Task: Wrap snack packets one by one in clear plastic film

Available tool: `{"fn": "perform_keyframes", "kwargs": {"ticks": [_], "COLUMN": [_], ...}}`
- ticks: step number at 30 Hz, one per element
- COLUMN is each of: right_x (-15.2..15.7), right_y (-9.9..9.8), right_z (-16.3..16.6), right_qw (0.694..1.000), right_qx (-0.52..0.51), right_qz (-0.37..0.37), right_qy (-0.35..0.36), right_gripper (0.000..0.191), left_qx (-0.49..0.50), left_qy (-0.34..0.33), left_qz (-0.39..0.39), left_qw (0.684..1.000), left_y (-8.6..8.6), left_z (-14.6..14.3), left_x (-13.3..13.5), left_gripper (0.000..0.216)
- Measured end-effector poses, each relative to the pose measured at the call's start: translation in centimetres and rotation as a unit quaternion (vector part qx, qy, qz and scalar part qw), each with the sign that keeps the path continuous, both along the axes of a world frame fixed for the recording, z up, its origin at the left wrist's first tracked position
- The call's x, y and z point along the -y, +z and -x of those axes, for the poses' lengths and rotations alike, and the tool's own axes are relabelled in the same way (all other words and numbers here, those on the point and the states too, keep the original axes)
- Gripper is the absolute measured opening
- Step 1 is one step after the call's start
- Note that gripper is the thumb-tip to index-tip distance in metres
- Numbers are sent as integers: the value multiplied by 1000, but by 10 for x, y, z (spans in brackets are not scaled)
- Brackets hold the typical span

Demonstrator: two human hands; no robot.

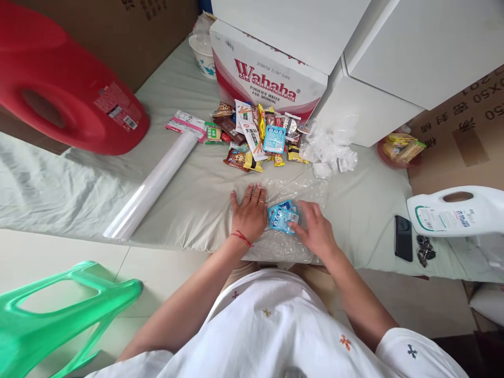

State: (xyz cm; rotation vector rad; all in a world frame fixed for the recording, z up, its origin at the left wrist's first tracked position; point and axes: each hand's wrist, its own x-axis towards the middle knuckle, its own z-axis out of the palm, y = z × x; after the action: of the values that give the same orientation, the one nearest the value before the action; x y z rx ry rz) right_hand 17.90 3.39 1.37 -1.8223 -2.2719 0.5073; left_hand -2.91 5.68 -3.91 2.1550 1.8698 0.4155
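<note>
My left hand (250, 212) lies flat on a sheet of clear plastic film (301, 247), fingers stretched out, beside a few overlapping blue snack packets (282, 218). From the right, my right hand (315, 227) reaches to the same packets. Its thumb is at their right edge and its fingers are apart from the thumb, slightly blurred. Behind both hands is a heap of wrapped snacks (252, 137), with another blue packet (274, 138) on top.
A roll of clear film (151, 186) lies left, near a pink-and-white packet (186, 125). Crumpled clear plastic (331, 149) sits right of the heap, before a Wahaha carton (268, 79). A red jug (79, 94), green stool (71, 304), white bottle (457, 212), phone (402, 238) and keys (425, 249) surround.
</note>
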Motion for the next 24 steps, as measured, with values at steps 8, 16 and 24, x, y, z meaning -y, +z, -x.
{"fn": "perform_keyframes", "kwargs": {"ticks": [8, 16, 24], "right_x": [-10, -32, -35], "right_y": [-2, 0, 9], "right_z": [13, -7, -11], "right_qw": [990, 985, 989], "right_qx": [85, 23, 14], "right_qz": [81, 125, 83], "right_qy": [82, 117, 120], "right_gripper": [63, 75, 73], "left_qx": [2, 4, 8], "left_qy": [-1, 4, 6], "left_qz": [-4, 3, 3], "left_qw": [1000, 1000, 1000], "left_y": [-1, 1, 0], "left_z": [-1, -2, -2], "left_x": [0, 0, -1], "left_gripper": [58, 60, 58]}}
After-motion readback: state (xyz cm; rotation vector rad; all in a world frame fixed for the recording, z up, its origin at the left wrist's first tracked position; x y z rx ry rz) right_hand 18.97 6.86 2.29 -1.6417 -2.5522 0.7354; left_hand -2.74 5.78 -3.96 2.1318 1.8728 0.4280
